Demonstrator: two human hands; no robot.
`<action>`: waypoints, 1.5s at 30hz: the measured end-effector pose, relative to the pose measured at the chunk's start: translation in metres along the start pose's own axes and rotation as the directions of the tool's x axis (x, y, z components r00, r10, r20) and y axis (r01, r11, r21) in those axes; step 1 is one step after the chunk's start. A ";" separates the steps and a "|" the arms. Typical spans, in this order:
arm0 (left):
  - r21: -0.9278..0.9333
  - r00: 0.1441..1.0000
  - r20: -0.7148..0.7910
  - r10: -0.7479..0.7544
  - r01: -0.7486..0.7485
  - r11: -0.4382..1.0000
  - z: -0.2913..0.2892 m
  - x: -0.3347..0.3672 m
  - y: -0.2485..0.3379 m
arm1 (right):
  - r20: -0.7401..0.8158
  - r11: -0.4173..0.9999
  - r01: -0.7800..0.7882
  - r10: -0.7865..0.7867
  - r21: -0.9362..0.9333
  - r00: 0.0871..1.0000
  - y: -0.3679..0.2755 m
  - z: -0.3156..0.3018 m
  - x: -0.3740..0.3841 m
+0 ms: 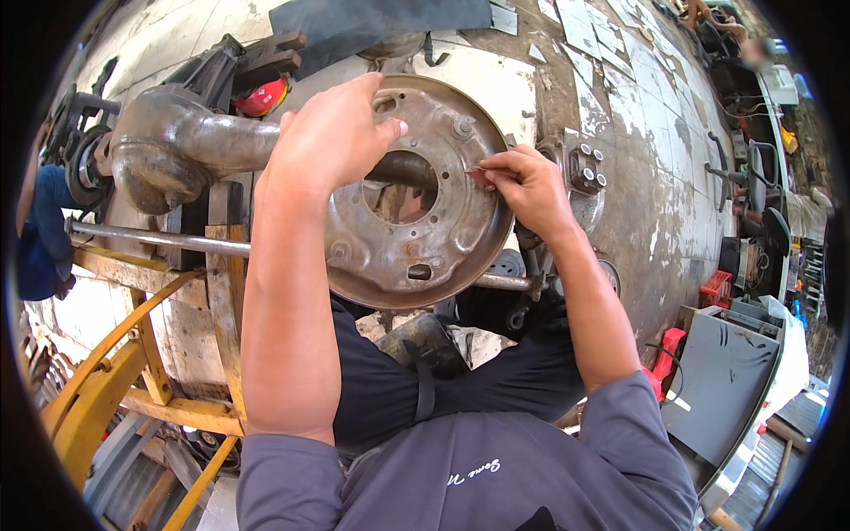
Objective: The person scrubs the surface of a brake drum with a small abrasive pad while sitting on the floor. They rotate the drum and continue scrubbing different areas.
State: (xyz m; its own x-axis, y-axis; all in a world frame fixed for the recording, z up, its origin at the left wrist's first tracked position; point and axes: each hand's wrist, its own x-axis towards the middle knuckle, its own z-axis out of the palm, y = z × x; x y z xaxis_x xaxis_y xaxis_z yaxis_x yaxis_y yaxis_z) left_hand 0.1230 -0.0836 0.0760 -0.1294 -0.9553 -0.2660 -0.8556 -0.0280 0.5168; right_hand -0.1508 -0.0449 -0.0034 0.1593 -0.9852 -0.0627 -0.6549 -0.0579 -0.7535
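Note:
A round, rusty metal brake backing plate stands upright in front of me, with a large centre hole and small bolt holes. My left hand lies at its upper left edge, thumb apart from the stretched fingers; some fingertips are hard to see. At the plate's right side my right hand pinches a small reddish-brown piece, thin and resembling folded sandpaper, close against the face. Left of the plate extends a heavy axle housing with a bulging middle.
A metal rod runs behind my left forearm, above a yellow frame. One red item sits behind the axle. On the right are a grey metal box and a red tool. A person in blue is at far left.

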 end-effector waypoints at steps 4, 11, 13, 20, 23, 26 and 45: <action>-0.008 1.000 -0.001 -0.013 0.013 1.000 -0.001 -0.003 0.001 | 0.042 0.999 0.045 -0.046 0.021 0.998 -0.010 0.005 0.013; 0.002 0.999 -0.045 0.017 -0.017 1.000 -0.002 -0.003 -0.004 | 0.073 0.999 -0.011 0.013 -0.031 0.997 -0.004 -0.007 0.006; -0.007 1.000 -0.027 0.004 -0.004 1.000 -0.001 -0.004 -0.004 | 0.088 0.998 0.033 -0.028 -0.050 0.996 -0.007 -0.001 0.010; 0.037 1.000 0.016 0.003 -0.003 0.999 -0.006 -0.003 0.002 | 0.009 0.997 -0.025 0.025 -0.072 1.000 -0.007 -0.020 -0.005; 0.023 0.999 -0.037 0.010 -0.010 1.000 -0.002 -0.005 -0.001 | 0.007 0.996 -0.026 0.027 -0.083 1.000 -0.002 -0.004 -0.004; 0.027 1.000 0.007 -0.011 0.011 1.000 -0.001 -0.004 0.003 | -0.017 0.980 -0.083 0.088 0.178 0.996 0.010 0.004 0.003; -0.036 1.000 -0.004 0.030 -0.030 0.999 -0.001 -0.001 -0.009 | -0.306 0.953 -0.299 0.301 0.056 0.903 -0.004 0.028 -0.038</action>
State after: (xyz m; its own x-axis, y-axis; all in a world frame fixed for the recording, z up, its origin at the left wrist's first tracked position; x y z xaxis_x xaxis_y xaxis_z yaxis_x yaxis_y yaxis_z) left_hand 0.1314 -0.0826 0.0720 -0.1531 -0.9569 -0.2466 -0.8327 -0.0094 0.5536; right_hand -0.1340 -0.0025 -0.0164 -0.2798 -0.9564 -0.0832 -0.6305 0.2484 -0.7354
